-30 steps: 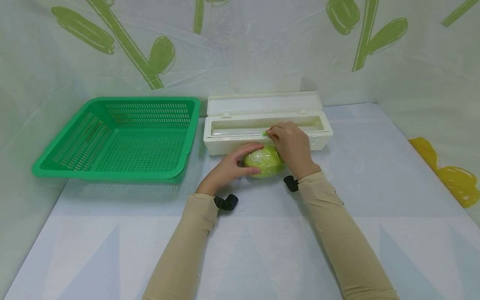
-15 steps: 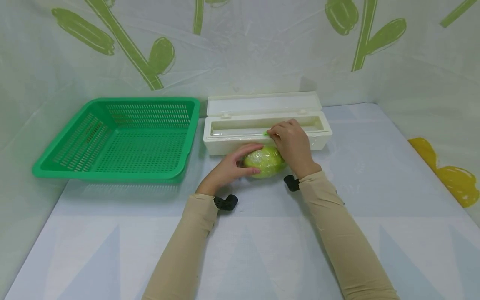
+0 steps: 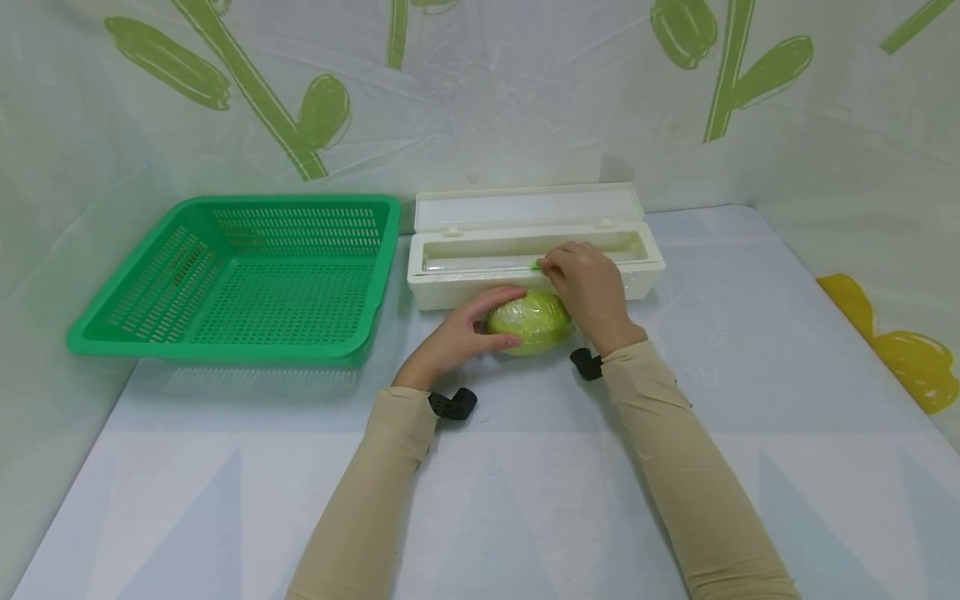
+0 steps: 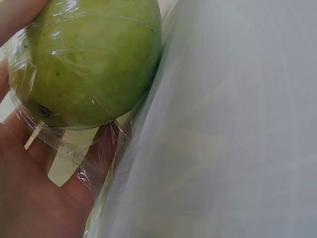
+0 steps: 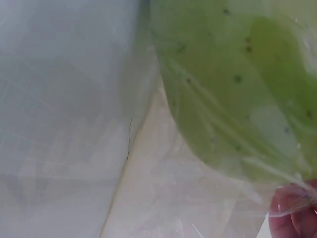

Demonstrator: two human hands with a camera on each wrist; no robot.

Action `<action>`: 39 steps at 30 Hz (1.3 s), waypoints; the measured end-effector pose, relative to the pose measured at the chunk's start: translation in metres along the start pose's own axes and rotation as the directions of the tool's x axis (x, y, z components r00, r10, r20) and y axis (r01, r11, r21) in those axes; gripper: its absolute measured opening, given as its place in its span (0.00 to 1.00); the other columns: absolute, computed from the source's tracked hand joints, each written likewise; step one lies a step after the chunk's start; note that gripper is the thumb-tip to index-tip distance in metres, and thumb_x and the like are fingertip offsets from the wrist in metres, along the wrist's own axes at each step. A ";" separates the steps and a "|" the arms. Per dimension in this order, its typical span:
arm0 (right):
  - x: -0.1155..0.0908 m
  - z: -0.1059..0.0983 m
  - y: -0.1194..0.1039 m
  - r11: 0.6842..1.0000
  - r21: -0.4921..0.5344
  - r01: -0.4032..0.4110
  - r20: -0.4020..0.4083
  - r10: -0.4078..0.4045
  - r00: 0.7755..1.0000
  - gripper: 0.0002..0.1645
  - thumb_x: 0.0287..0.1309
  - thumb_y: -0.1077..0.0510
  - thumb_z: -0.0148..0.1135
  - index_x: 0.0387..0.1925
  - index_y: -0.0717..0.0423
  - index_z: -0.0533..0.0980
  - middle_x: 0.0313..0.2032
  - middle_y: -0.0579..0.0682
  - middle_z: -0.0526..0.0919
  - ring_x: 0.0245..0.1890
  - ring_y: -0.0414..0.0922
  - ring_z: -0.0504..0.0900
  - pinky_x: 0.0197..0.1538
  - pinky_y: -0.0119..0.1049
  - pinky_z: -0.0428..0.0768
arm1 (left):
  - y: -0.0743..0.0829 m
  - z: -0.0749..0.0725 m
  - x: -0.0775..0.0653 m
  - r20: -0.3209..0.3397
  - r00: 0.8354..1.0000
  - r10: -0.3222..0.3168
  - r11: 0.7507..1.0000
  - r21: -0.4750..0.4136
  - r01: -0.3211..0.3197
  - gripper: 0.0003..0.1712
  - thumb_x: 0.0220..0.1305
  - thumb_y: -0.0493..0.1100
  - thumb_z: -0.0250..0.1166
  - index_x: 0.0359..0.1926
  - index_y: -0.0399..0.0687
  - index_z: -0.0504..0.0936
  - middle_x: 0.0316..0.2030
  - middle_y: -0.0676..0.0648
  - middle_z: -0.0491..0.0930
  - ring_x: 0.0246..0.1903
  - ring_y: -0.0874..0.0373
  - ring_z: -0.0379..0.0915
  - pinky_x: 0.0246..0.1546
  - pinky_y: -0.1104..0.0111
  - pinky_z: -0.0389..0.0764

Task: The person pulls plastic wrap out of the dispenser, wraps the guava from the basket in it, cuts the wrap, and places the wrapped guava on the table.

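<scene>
A smooth yellow-green fruit (image 3: 534,323) with dark specks lies on the table, covered in clear cling film. My left hand (image 3: 465,330) holds its left side between curled fingers and thumb; in the left wrist view the film (image 4: 81,153) drapes over that hand below the fruit (image 4: 94,59). Right behind stands a white cling film dispenser (image 3: 450,293) with its lid tipped back and a film roll inside. On its front rim my right hand (image 3: 585,287) pinches a small bright green slide cutter (image 3: 536,266), mostly covered by the fingers.
A green plastic basket (image 3: 360,350) with slotted sides stands left of the dispenser. The table (image 3: 480,500) has a pale blue pattern. A white sheet (image 3: 525,100) printed with green leaves hangs close behind.
My right hand has shifted very slightly to the right along the dispenser's rim, and the green slide cutter with it. My left hand and the fruit stay where they were.
</scene>
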State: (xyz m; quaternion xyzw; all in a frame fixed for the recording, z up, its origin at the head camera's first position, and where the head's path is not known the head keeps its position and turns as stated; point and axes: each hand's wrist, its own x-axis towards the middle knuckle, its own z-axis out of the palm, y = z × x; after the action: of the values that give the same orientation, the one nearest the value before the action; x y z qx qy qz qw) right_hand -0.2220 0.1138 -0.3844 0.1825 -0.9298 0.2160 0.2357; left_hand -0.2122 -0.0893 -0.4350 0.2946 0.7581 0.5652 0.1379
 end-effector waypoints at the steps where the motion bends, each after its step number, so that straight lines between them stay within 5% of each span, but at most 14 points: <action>1: 0.000 0.000 0.000 1.000 0.000 0.000 0.001 0.000 1.000 0.07 0.51 0.60 0.62 0.33 0.57 0.82 0.35 0.50 0.82 0.36 0.48 0.78 0.39 0.39 0.74 | 0.000 0.000 0.000 0.000 1.000 -0.001 1.000 0.002 0.001 0.35 0.49 0.51 0.68 0.58 0.73 0.66 0.60 0.65 0.59 0.58 0.66 0.54 0.55 0.59 0.61; 12: 0.001 -0.003 0.001 1.000 0.023 0.007 -0.001 -0.007 1.000 0.07 0.50 0.61 0.63 0.33 0.57 0.82 0.34 0.50 0.83 0.38 0.48 0.78 0.42 0.39 0.74 | 0.027 -0.002 -0.007 0.019 0.999 -0.031 0.999 -0.018 0.031 0.35 0.52 0.44 0.67 0.62 0.58 0.65 0.62 0.58 0.58 0.60 0.63 0.52 0.57 0.57 0.58; 21: 0.001 -0.005 0.003 0.999 0.035 0.003 -0.003 -0.003 1.000 0.07 0.49 0.62 0.64 0.32 0.57 0.82 0.34 0.50 0.83 0.39 0.47 0.78 0.43 0.39 0.74 | 0.003 -0.001 -0.001 -0.004 1.000 -0.026 1.000 -0.003 0.026 0.35 0.49 0.51 0.68 0.59 0.73 0.66 0.60 0.65 0.58 0.59 0.66 0.53 0.56 0.57 0.59; 36: 0.000 -0.014 0.011 0.999 0.023 -0.038 0.034 0.038 0.999 0.07 0.48 0.63 0.64 0.33 0.57 0.82 0.35 0.51 0.83 0.38 0.48 0.78 0.42 0.40 0.74 | 0.014 -0.002 -0.004 0.007 0.998 -0.068 0.997 -0.035 0.069 0.35 0.49 0.49 0.68 0.59 0.69 0.66 0.60 0.63 0.59 0.58 0.63 0.56 0.55 0.59 0.61; 39: -0.002 -0.014 0.018 0.999 0.026 -0.043 0.026 0.043 0.999 0.07 0.48 0.62 0.65 0.32 0.57 0.82 0.34 0.50 0.83 0.38 0.48 0.78 0.41 0.40 0.74 | 0.004 -0.001 -0.002 -0.005 0.999 -0.049 0.998 -0.036 0.049 0.35 0.48 0.51 0.68 0.58 0.72 0.66 0.60 0.65 0.59 0.57 0.63 0.57 0.53 0.60 0.63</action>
State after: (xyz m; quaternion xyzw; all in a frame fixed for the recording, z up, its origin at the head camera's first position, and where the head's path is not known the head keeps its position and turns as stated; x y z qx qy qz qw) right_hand -0.2231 0.1363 -0.3795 0.1683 -0.9334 0.2309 0.2170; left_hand -0.2097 -0.0908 -0.4315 0.2720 0.7551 0.5761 0.1548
